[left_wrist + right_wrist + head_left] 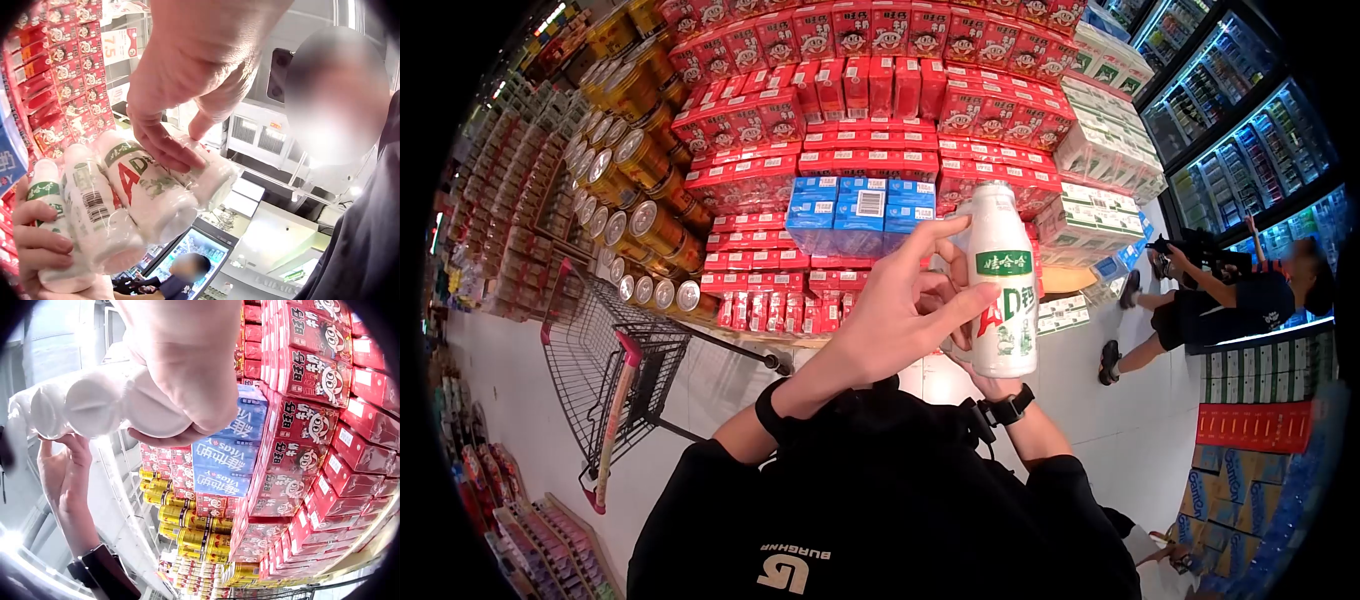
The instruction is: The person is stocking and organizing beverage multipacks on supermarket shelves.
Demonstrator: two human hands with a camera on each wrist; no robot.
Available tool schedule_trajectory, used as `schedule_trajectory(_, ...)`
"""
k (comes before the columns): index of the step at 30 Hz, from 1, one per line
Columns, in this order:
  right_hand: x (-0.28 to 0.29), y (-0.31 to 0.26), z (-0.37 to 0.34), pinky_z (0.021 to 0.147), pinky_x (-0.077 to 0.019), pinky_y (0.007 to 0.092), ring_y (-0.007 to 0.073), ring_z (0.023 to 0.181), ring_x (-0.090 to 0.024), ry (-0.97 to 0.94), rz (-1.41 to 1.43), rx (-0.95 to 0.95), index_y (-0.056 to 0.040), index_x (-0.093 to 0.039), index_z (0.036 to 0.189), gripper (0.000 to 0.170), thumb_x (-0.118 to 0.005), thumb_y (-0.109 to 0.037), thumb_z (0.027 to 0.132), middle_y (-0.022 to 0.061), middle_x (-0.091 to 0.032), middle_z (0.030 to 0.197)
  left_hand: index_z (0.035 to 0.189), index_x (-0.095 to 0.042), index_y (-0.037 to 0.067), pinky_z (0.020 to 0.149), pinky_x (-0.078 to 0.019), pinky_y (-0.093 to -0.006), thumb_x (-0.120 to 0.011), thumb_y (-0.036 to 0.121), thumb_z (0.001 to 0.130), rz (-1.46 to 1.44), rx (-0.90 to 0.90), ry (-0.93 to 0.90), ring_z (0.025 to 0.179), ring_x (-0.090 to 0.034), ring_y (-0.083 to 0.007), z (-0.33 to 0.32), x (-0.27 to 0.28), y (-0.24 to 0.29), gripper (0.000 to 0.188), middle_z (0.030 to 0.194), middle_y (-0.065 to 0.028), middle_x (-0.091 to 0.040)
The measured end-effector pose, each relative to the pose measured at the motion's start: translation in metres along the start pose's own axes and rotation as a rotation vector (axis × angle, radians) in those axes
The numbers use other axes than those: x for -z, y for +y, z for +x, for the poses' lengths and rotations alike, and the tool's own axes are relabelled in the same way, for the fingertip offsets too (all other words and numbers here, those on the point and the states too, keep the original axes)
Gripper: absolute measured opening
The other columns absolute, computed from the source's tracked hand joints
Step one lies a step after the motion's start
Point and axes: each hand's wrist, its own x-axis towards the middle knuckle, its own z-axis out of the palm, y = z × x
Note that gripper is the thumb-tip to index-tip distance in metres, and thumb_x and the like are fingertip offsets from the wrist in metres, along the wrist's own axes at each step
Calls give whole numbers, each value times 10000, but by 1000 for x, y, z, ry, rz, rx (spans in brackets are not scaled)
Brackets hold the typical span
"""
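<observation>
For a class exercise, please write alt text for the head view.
A person's hands hold a white bottle with a green label, before stacked red cartons and some blue packs. A shopping cart stands on the left; someone in dark clothes is near lit drink coolers on the right.

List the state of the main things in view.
White plastic bottles, wrapped together, held up.
Left hand, gripping the bottles.
Right hand, gripping the bottles.
Dark wire shopping cart, upright.
Blue rectangular cartons, packed side by side.
Red rectangular cartons, stacked.
Gold cylindrical cans, stacked.
Glass-fronted drinks coolers, lit.
</observation>
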Motion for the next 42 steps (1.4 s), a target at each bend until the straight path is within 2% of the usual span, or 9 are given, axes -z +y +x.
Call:
schedule_trajectory(5,-16,2,6,784,-582,327,203,914,-674,-54,-83,17,-80,-496,1367,544,-437,-496,1020,90,-664,1102,1420,-362,-47,592,-560,-273,-693,163,945,35,-34,-5,791,-677,-149,-2,4,-1,616,1029,-92,-544)
schedule_trajectory(10,5,8,19,830,-607,390,248,971,-702,259,18,2,-38,-492,1358,576,-337,-500,1050,149,-666,1178,1376,-418,-65,666,-554,-280,-719,236,925,229,-22,111,841,-679,-150,-8,16,-3,620,1064,-107,-601)
schedule_trajectory(12,-5,2,8,993,-528,376,230,1170,-623,373,-273,16,-48,-415,1448,607,-352,-500,1049,133,-583,1347,1355,-437,-68,693,-553,-286,-726,257,917,260,-2,160,859,-678,-153,-13,27,-4,616,1085,-122,-618)
schedule_trajectory(15,-3,-8,-3,1035,-484,368,209,1189,-603,438,-429,-7,-59,-412,1453,570,-457,-442,1034,122,-578,1344,1317,-462,-58,744,-550,-288,-726,253,913,220,98,226,910,-670,-151,-23,53,-15,574,1118,-150,-630)
schedule_trajectory(19,-6,-28,-17,799,-586,391,202,1061,-641,380,-543,-128,-55,-395,1448,599,-534,-390,972,94,-622,1176,1316,-462,-33,846,-559,-321,-607,295,970,-203,366,373,993,-668,-178,-40,86,-43,499,1154,-141,-627)
schedule_trajectory(23,-22,-25,-2,748,-593,349,199,965,-677,352,-645,-47,-62,-381,1459,634,-539,-419,959,110,-628,1169,1307,-463,12,868,-575,-349,-554,364,978,-357,449,452,1005,-673,-191,-67,97,-64,491,1167,-119,-623)
schedule_trajectory(26,-46,-18,7,533,-588,351,220,740,-709,509,-617,-119,-7,-557,1219,545,-516,-482,956,113,-687,972,1325,-465,44,813,-598,-364,-551,390,974,-421,447,420,1013,-678,-195,-81,103,-60,501,1175,-118,-631)
schedule_trajectory(33,-84,9,23,426,-556,317,258,517,-670,321,-718,-338,61,-605,1046,616,-460,-530,950,170,-671,711,1349,-466,34,715,-656,-382,-485,358,994,-515,363,368,994,-708,-225,-125,127,-31,480,1197,-134,-651)
schedule_trajectory(42,-127,102,12,408,-574,301,240,513,-665,250,-674,-485,37,-611,1040,572,-497,-515,942,181,-672,739,1294,-533,37,669,-664,-334,-480,373,1014,-526,351,445,940,-721,-188,-242,150,-8,441,1166,-93,-667)
